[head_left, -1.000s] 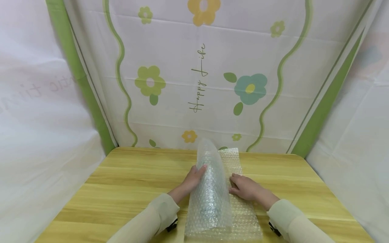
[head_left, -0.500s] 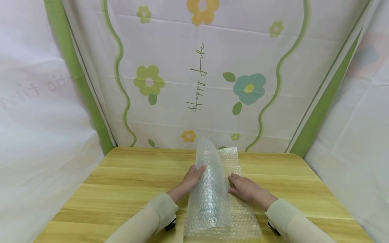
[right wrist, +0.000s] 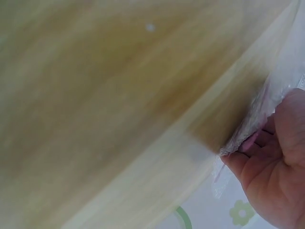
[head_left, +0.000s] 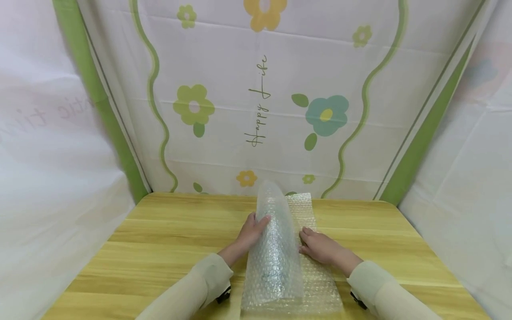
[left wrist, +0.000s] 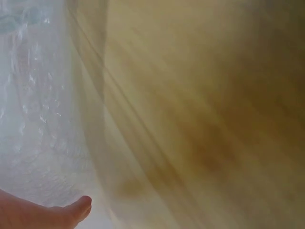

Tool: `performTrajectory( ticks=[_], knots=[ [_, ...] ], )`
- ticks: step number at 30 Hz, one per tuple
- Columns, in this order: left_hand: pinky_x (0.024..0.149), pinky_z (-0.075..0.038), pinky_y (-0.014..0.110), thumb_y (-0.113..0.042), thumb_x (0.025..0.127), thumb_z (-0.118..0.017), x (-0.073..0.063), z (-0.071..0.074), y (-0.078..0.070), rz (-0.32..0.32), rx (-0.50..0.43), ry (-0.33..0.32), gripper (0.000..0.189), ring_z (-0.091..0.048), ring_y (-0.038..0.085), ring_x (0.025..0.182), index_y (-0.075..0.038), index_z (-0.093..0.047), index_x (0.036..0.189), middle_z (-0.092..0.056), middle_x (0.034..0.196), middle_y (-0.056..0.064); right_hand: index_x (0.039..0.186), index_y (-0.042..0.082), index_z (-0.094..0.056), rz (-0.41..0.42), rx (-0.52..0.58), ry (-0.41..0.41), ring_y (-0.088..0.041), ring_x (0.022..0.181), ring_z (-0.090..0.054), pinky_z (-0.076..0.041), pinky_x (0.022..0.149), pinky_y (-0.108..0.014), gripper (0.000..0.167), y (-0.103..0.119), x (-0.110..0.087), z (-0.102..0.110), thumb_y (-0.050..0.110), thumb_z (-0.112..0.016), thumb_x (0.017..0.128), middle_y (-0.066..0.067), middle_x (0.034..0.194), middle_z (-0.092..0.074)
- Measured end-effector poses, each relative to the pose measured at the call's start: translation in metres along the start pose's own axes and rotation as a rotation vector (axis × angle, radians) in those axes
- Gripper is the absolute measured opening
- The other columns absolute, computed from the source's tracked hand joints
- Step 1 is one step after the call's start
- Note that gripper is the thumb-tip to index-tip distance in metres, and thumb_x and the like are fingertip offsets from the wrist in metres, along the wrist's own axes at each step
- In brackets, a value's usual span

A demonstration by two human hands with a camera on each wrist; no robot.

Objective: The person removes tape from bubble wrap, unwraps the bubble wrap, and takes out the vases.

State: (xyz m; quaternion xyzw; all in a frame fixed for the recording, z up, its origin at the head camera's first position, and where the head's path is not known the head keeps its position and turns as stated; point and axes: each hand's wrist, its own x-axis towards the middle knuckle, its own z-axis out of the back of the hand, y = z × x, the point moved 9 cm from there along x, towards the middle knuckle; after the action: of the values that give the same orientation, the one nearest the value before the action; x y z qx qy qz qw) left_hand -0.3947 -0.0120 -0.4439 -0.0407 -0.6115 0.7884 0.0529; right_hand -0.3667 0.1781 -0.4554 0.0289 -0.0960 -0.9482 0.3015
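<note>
A sheet of clear bubble wrap (head_left: 276, 262) lies lengthwise at the front middle of the table, its left part folded over into a rounded bundle. Something pale blue-green shows faintly through the layers; its kind is hidden. My left hand (head_left: 251, 232) grips the bundle's left side, thumb on top and fingers out of sight beneath. In the left wrist view the thumb (left wrist: 71, 213) lies against the plastic. At the right, my right hand (head_left: 321, 246) holds the wrap beside the bundle. Its curled fingers (right wrist: 259, 155) meet the crumpled edge in the right wrist view.
The wood-grain table (head_left: 172, 249) has rounded far corners. Behind it hangs a white curtain (head_left: 224, 146) with printed flowers, and further white cloth closes in both sides. The wrap's flat tail (head_left: 302, 204) reaches close to the table's far edge.
Both hands keep their places on the bubble wrap. The whole head view has shifted slightly left.
</note>
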Motion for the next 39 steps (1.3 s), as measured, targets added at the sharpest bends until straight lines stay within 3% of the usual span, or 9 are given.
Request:
performTrajectory(
  ticks=[9, 17, 20, 26, 31, 34, 39],
  knots=[
    [0.087, -0.049, 0.055, -0.045, 0.099, -0.051, 0.000, -0.001, -0.013, -0.076, 0.004, 0.007, 0.070, -0.055, 0.034, 0.109, 0.004, -0.029, 0.144, -0.050, 0.127, 0.020, 0.133, -0.019, -0.043, -0.002, -0.011, 0.002, -0.049, 0.131, -0.036, -0.033, 0.105, -0.053, 0.057, 0.001, 0.000, -0.001, 0.024, -0.057, 0.099, -0.038, 0.141, -0.037],
    [0.086, -0.050, 0.050, -0.028, 0.099, -0.055, -0.001, 0.000, -0.033, -0.244, 0.041, -0.027, 0.054, -0.057, 0.032, 0.104, 0.008, -0.039, 0.136, -0.052, 0.120, 0.020, 0.133, -0.019, -0.044, -0.003, 0.002, -0.005, -0.049, 0.130, -0.037, -0.033, 0.105, -0.053, 0.056, 0.003, 0.001, 0.000, 0.024, -0.057, 0.099, -0.039, 0.140, -0.037],
    [0.092, -0.046, 0.052, -0.027, 0.096, -0.059, -0.005, 0.001, -0.040, -0.262, 0.063, -0.058, 0.058, -0.052, 0.036, 0.112, 0.008, -0.037, 0.137, -0.046, 0.128, 0.022, 0.133, -0.019, -0.044, -0.008, 0.008, -0.005, -0.049, 0.131, -0.037, -0.033, 0.106, -0.053, 0.056, 0.003, 0.002, 0.000, 0.024, -0.057, 0.099, -0.039, 0.140, -0.037],
    [0.109, -0.028, 0.052, -0.030, 0.090, -0.066, -0.015, -0.006, -0.051, -0.254, 0.267, -0.122, 0.078, -0.030, 0.044, 0.135, 0.010, -0.026, 0.145, -0.019, 0.151, 0.029, 0.134, -0.018, -0.044, -0.028, 0.017, -0.001, -0.048, 0.131, -0.037, -0.033, 0.105, -0.053, 0.057, 0.000, 0.002, -0.001, 0.024, -0.059, 0.098, -0.038, 0.141, -0.037],
    [0.106, -0.032, 0.054, -0.039, 0.087, -0.069, -0.025, -0.014, -0.061, -0.245, 0.434, -0.137, 0.086, -0.029, 0.046, 0.135, 0.006, -0.027, 0.147, -0.011, 0.156, 0.027, 0.134, -0.017, -0.044, -0.032, 0.025, 0.006, -0.048, 0.131, -0.037, -0.033, 0.106, -0.054, 0.057, -0.002, 0.002, -0.002, 0.025, -0.059, 0.098, -0.038, 0.141, -0.037],
    [0.104, -0.034, 0.056, -0.044, 0.086, -0.070, -0.029, -0.020, -0.064, -0.246, 0.489, -0.130, 0.092, -0.030, 0.047, 0.134, 0.006, -0.025, 0.148, -0.009, 0.156, 0.026, 0.134, -0.017, -0.045, -0.025, 0.022, 0.004, -0.049, 0.131, -0.037, -0.033, 0.105, -0.054, 0.056, -0.001, 0.002, -0.001, 0.024, -0.058, 0.098, -0.038, 0.141, -0.037],
    [0.107, -0.028, 0.057, -0.049, 0.077, -0.077, -0.034, -0.028, -0.066, -0.245, 0.541, -0.108, 0.106, -0.019, 0.044, 0.140, 0.007, -0.023, 0.149, -0.007, 0.156, 0.027, 0.135, -0.016, -0.044, -0.025, 0.022, 0.003, -0.048, 0.131, -0.037, -0.033, 0.106, -0.054, 0.057, -0.001, 0.002, -0.001, 0.026, -0.058, 0.099, -0.037, 0.141, -0.037]
  ],
)
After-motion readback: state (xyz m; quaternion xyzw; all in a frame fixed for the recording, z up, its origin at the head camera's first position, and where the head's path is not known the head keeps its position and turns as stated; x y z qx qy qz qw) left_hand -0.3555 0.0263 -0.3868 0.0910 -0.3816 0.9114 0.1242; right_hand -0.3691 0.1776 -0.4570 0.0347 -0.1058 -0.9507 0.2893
